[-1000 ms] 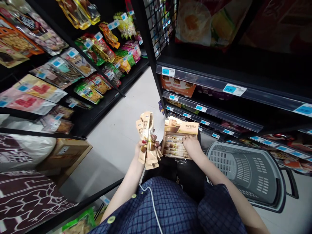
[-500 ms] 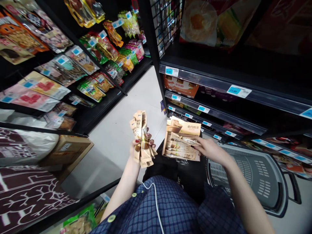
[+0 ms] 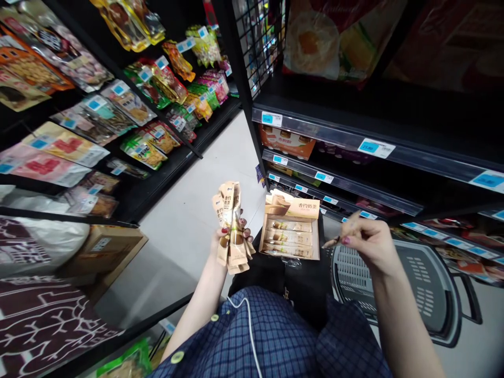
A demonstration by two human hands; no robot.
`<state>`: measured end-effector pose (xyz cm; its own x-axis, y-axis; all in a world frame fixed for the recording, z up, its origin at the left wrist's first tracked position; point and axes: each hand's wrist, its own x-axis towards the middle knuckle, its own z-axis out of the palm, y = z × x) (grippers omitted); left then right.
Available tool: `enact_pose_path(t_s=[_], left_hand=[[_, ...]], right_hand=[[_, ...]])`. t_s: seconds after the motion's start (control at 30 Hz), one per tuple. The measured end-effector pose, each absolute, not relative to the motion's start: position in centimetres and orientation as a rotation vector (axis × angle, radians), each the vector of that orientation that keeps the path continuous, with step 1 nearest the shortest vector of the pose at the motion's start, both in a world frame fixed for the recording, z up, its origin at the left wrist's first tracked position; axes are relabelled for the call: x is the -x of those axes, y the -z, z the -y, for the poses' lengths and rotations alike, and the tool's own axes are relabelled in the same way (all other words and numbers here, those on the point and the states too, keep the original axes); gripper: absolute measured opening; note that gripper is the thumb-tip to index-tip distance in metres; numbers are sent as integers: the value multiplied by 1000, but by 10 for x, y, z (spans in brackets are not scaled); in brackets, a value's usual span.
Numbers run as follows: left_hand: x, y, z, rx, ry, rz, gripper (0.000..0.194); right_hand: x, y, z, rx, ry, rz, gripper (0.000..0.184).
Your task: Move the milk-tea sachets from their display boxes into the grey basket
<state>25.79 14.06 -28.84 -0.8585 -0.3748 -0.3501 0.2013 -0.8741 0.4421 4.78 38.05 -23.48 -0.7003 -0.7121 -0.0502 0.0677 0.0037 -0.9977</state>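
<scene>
My left hand point(image 3: 217, 244) is closed around a bundle of slim beige milk tea sachets point(image 3: 237, 242), fanned slightly at the top. To the right, an open milk tea carton point(image 3: 307, 208) rests on my dark-clothed lap with its printed lid flap raised. Several more sachets point(image 3: 289, 237) lie sideways in it. My right hand point(image 3: 372, 242) is pinched, raised to the right of the carton. A milk tea sachet sits in its fingers, with only the ends showing and the rest mostly hidden by the hand.
A grey shopping basket point(image 3: 423, 273) stands on the floor at the right. Black shelves with price tags point(image 3: 376, 148) rise ahead on the right. Bagged snacks point(image 3: 145, 149) hang at the left, above a brown cardboard box point(image 3: 106, 247).
My right hand has moved right, away from the carton, taking out the sachet that lay slanted on top. My left hand keeps its bundle and has barely moved.
</scene>
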Motion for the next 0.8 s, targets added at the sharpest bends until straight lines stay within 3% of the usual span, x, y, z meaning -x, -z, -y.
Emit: enact_pose_path(t_s=[0.2,0.43,0.63,0.8], left_hand=[[-255,294,-149,-649,2737,614,49],[-236,285,-173,-613,2931,715,26],[-222,274,-194,-598,3054,746,33],[-218,271,-204,-629,3008,750,56]], right_hand=[[-60,230,-352,246,1995,-1610,19],[-62,225,-340,-15,1994,-1481,26],[-79,224,-319,55,1800,-1473,29],[-89,243,-304,132,1679,-1573,27]])
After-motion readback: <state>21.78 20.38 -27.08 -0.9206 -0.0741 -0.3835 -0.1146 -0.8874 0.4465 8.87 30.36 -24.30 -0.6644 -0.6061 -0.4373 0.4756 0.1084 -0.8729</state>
